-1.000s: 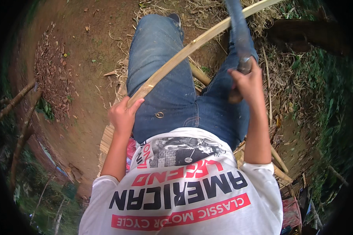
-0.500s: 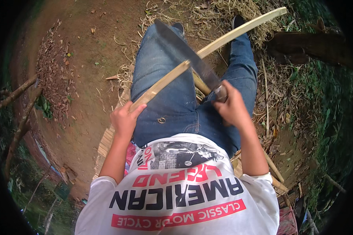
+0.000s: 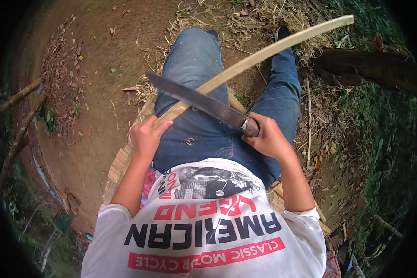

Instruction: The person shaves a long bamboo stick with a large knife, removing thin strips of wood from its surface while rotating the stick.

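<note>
My left hand is closed round the near end of a long, pale bamboo strip. The strip slants up to the right across my thighs, its far end beyond my right foot. In my right hand is the wooden handle of a machete. Its broad, dark blade points to the upper left and lies across the strip, a short way beyond my left hand. The blade hides a short piece of the strip. A small curled shaving rests on my jeans near the lap.
I sit on a slatted bamboo seat. Heaps of thin shavings lie on the ground around my feet. A dark log is at the far right, with cut poles at the left. Dry leaves cover part of the bare soil.
The machete blade has slid along the strip toward my left hand and turned flatter. My right hand has moved slightly down and left. The strip's far end has shifted right and a little lower.
</note>
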Tool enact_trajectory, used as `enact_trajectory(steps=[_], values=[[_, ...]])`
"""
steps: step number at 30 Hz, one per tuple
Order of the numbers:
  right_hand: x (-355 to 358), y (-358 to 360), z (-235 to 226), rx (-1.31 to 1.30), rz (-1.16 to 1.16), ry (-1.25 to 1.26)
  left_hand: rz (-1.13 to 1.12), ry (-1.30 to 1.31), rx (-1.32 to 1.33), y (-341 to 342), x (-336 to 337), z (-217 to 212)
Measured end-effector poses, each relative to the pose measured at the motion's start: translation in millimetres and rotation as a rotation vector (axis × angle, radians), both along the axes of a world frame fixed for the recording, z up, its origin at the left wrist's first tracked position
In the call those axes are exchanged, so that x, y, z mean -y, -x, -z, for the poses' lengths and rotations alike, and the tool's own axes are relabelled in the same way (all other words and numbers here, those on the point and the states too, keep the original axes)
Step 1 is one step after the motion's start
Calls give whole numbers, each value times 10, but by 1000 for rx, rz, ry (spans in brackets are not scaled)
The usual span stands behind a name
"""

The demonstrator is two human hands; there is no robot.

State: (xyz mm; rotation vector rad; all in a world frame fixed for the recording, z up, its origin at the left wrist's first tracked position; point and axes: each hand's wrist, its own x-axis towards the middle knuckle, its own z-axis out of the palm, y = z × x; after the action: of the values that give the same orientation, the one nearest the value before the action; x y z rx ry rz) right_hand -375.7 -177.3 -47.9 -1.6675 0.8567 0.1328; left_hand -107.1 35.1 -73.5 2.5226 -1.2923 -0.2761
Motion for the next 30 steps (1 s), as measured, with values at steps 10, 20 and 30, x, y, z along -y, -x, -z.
enact_trajectory(steps=[10, 20, 30], values=[[-19, -173, 265, 26, 512, 162, -44, -34, -13, 46, 64, -88], [274, -312, 115, 50, 580, 198, -35, 86, 46, 51, 159, -135], [599, -133, 173, -39, 453, 217, 142, -189, -94, 15, 43, -437]])
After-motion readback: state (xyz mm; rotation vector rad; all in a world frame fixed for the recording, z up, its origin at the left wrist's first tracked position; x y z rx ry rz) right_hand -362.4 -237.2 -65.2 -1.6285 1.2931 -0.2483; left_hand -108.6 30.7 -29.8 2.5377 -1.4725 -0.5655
